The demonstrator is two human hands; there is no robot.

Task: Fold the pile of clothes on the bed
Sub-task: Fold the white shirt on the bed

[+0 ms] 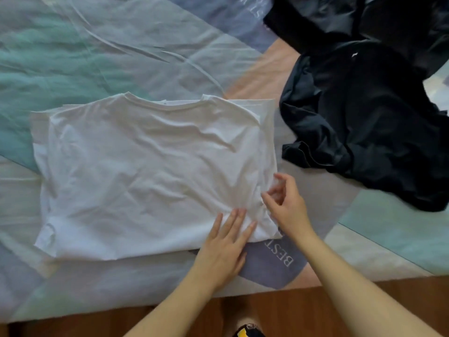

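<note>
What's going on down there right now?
Left hand flat on white T-shirt. Right hand at its edge, grip unclear. Black clothes unfolded, clear of it.

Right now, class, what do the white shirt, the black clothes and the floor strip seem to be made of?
White shirt: soft matt knit, probably cotton; it creases gently and has a ribbed collar.
Black clothes: smoother, faintly shiny fabric, possibly synthetic; its folds catch the light.
Floor: brown wood or a wood-look finish, with a slight sheen.
</note>
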